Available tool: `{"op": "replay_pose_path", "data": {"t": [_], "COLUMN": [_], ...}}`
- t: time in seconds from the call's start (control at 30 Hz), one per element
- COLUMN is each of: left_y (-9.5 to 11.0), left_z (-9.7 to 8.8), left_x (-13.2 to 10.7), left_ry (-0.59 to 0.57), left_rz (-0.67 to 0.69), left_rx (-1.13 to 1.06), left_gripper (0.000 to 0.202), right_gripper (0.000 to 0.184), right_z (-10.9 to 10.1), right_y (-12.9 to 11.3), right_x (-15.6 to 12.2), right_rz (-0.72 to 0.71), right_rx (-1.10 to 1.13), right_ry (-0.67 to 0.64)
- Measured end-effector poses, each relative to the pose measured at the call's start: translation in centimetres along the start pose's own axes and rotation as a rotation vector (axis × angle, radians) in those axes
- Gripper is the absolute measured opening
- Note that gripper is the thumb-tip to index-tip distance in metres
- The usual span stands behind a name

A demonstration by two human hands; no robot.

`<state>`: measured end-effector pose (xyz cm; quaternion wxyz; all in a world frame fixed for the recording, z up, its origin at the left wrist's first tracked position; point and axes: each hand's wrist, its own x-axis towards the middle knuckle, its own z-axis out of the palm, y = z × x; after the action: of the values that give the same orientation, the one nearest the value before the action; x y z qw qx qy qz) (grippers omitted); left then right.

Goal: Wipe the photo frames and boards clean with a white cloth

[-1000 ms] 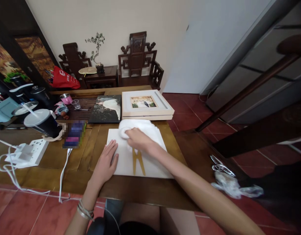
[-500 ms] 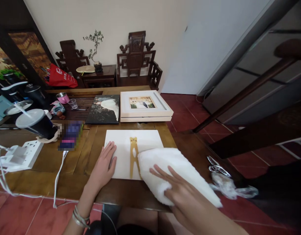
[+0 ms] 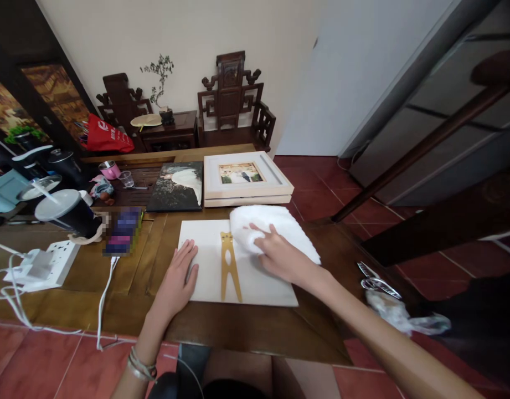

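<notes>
A white board (image 3: 209, 277) with a gold clothespin-shaped stand (image 3: 229, 265) lies flat on the wooden table (image 3: 125, 282). My left hand (image 3: 178, 277) rests flat on the board's left edge, fingers stretched out. My right hand (image 3: 279, 256) presses a white fluffy cloth (image 3: 271, 224) against the board's upper right part, fingers spread over the cloth.
Behind the board lie a white framed photo (image 3: 244, 177) and a dark photo print (image 3: 178, 185). At left are a black cup with lid (image 3: 66, 210), a white power strip with cables (image 3: 45, 260) and a phone (image 3: 122, 230). Scissors and crumpled plastic (image 3: 387, 302) lie at right.
My right hand swept the cloth from the board's top down to its near right corner, then back up to the upper right. My left hand has stayed on the board.
</notes>
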<state>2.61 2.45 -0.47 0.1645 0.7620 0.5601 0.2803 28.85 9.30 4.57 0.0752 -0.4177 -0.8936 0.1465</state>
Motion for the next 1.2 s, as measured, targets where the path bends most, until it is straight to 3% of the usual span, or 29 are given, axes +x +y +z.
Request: {"op": "replay_pose_path", "data": {"t": [0.23,0.33,0.43,0.67,0.8,0.9,1.1,1.2], "left_y": [-0.1,-0.1,0.0,0.0,-0.1,-0.1,-0.1,0.0], "left_z": [0.2,0.1,0.0,-0.2,-0.1,0.0,0.2,0.1], "left_x": [0.0,0.0,0.1,0.1,0.0,0.0,0.1,0.1], "left_ry": [0.018,0.004,-0.011,-0.005,0.011,0.019,0.005,-0.004], "left_rz": [0.021,0.02,0.023,0.027,0.023,0.019,0.011,0.014], "left_rx": [-0.016,-0.004,0.011,0.003,-0.001,0.004,0.02,0.03], "left_gripper": [0.042,0.042,0.042,0.042,0.041,0.041,0.041,0.041], "right_gripper": [0.031,0.032,0.033,0.03,0.029,0.027,0.028,0.027], "right_z": [1.5,1.2,1.2,0.8,0.5,1.2,3.4,3.4], "right_y": [-5.3,-5.8,-4.3,1.0,1.4,-0.2,-5.8,-6.9], "right_x": [-11.3,-13.1,-11.0,-0.3,1.5,-1.3,-11.3,-13.6], "right_rz": [-0.098,-0.112,-0.13,-0.007,0.01,-0.011,-0.094,-0.103], "right_rx": [0.036,0.051,0.067,-0.023,-0.06,-0.067,0.035,0.069], "right_ry": [-0.022,-0.007,-0.003,0.051,0.089,0.059,0.051,0.028]}}
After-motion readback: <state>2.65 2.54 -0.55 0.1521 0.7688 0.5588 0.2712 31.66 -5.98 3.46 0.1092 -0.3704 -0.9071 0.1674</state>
